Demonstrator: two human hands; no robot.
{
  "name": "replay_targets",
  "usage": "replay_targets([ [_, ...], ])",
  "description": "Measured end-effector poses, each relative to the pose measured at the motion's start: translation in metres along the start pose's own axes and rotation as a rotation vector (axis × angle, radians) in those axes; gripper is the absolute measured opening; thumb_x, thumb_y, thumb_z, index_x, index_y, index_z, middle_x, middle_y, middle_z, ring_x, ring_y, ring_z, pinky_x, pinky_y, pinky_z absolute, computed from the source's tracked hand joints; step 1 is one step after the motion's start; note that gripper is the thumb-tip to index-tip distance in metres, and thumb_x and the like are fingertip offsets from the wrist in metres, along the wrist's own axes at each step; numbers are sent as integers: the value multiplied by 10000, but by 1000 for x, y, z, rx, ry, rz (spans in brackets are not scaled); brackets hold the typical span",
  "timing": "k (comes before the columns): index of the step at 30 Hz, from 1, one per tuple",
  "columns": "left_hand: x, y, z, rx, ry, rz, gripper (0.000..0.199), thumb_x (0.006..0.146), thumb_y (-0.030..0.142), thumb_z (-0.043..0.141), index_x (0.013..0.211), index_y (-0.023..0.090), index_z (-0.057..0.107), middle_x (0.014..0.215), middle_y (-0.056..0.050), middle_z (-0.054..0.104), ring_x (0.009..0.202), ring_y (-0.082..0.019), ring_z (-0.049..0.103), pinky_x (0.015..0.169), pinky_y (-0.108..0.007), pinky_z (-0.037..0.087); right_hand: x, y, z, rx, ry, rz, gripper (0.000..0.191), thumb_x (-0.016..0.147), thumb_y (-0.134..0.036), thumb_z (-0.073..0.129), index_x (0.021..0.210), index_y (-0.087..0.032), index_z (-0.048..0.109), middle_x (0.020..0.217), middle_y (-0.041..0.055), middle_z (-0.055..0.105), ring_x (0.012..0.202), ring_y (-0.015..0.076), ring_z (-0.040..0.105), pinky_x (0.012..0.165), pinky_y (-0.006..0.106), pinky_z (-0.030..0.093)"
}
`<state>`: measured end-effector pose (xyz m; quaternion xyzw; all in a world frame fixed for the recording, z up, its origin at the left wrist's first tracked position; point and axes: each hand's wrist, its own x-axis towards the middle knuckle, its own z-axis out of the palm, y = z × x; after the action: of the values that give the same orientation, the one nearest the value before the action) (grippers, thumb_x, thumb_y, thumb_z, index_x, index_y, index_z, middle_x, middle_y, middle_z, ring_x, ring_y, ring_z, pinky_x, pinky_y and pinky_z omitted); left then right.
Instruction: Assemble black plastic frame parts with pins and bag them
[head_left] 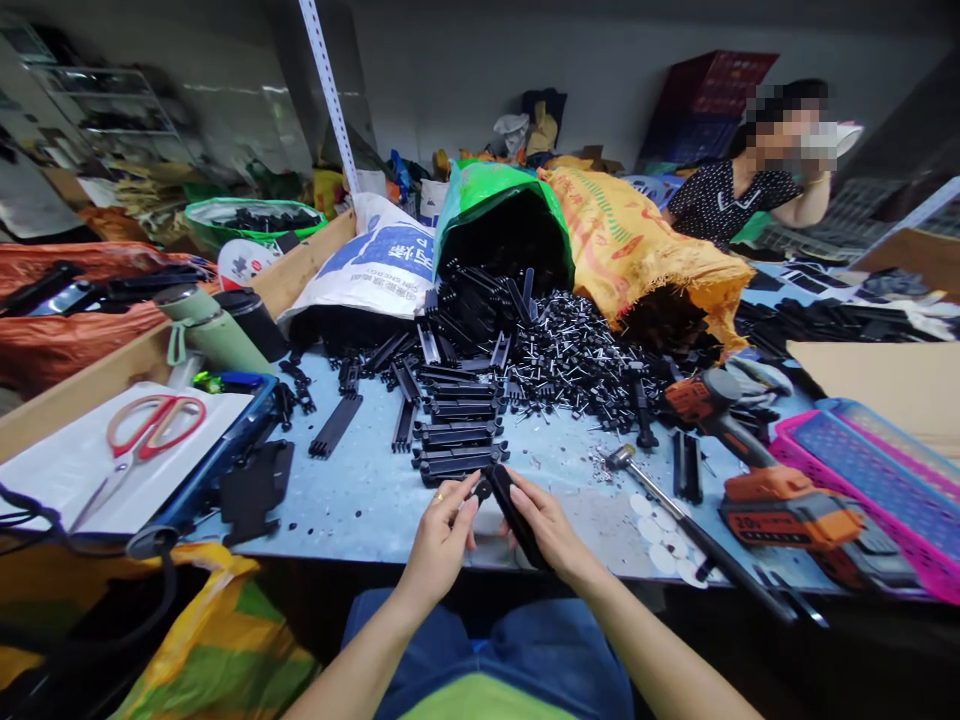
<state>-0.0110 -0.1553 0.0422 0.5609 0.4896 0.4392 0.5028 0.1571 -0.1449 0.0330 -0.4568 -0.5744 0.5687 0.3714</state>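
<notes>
My right hand (549, 522) is closed around a long black plastic piece (517, 515), tilted over the table's front edge. Close beside it, my left hand (441, 538) pinches a small black part with a rounded end (482, 489), which meets or nearly meets the top of the long piece. Just beyond my hands lies a row of black plastic bars (459, 433). Behind that is a heap of small black parts with metal pins (574, 355), spread out before a green sack (499, 205) of black pieces.
At right lie a hammer (675, 515), an orange cordless drill (787, 505) and a pink basket (847, 490). Red-handled scissors (142, 440) and a green bottle (221, 330) are at left. A white sack (367, 265) and an orange sack (630, 235) flank the green one. Another person (750, 190) sits across.
</notes>
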Motion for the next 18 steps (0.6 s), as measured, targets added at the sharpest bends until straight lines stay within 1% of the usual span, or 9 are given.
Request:
replay_targets([
  [2, 0, 7, 6, -10, 22, -5, 390, 877, 376, 446, 1239, 237, 484, 967, -25, 450, 454, -17, 429, 404, -178, 371, 3, -1, 1, 215, -28, 58, 572, 880, -499, 401, 1369, -212, 325, 644, 4, 568, 513, 114, 526, 471, 232, 448],
  [4, 0, 13, 9, 41, 60, 21, 392, 867, 352, 475, 1236, 221, 492, 915, -19, 460, 498, -35, 448, 462, -184, 406, 3, 0, -1, 252, -40, -10, 555, 866, -476, 450, 1352, -224, 358, 706, 12, 572, 537, 101, 521, 478, 221, 447],
  [6, -3, 19, 10, 149, 93, 97, 363, 860, 323, 490, 1204, 215, 530, 904, -30, 477, 669, -94, 523, 605, -218, 463, 2, -1, -8, 133, -65, -128, 499, 867, -428, 475, 1328, -252, 398, 868, 38, 580, 573, 85, 519, 513, 224, 463],
  [8, -6, 23, 10, 267, 108, 165, 329, 864, 303, 479, 1173, 226, 559, 943, -51, 486, 861, -154, 529, 735, -267, 475, 1, -3, -19, -68, -105, -227, 458, 875, -376, 481, 1317, -275, 414, 1017, 56, 558, 591, 72, 512, 565, 239, 478],
  [9, -8, 24, 9, 315, 109, 182, 319, 868, 296, 468, 1165, 232, 567, 963, -58, 484, 912, -170, 517, 766, -285, 475, 1, -6, -24, -165, -125, -261, 452, 880, -356, 477, 1320, -282, 408, 1061, 61, 547, 602, 72, 513, 594, 248, 484],
  [11, -10, 25, 7, 377, 106, 192, 319, 878, 286, 443, 1169, 236, 563, 979, -64, 478, 918, -176, 515, 763, -299, 484, 0, -11, -35, -315, -147, -305, 457, 891, -334, 461, 1337, -281, 381, 1063, 63, 557, 648, 90, 528, 651, 269, 490],
  [14, -9, 24, 4, 422, 69, 219, 319, 878, 268, 442, 1172, 230, 562, 963, -66, 483, 886, -170, 525, 761, -305, 488, 0, -17, -47, -467, -168, -393, 474, 882, -334, 480, 1340, -263, 379, 1035, 63, 587, 810, 145, 556, 770, 311, 477],
  [16, -8, 22, 5, 430, 33, 244, 311, 873, 258, 456, 1162, 230, 569, 952, -64, 487, 880, -167, 527, 760, -302, 486, 0, -18, -49, -528, -205, -452, 493, 862, -338, 517, 1332, -253, 395, 1054, 65, 595, 916, 173, 552, 844, 334, 453],
  [18, -6, 19, 11, 414, 69, 274, 305, 873, 247, 462, 1157, 229, 571, 958, -66, 486, 896, -167, 522, 767, -299, 481, 0, -18, -43, -528, -180, -487, 501, 854, -335, 531, 1330, -248, 399, 1092, 69, 588, 970, 187, 545, 877, 347, 441],
])
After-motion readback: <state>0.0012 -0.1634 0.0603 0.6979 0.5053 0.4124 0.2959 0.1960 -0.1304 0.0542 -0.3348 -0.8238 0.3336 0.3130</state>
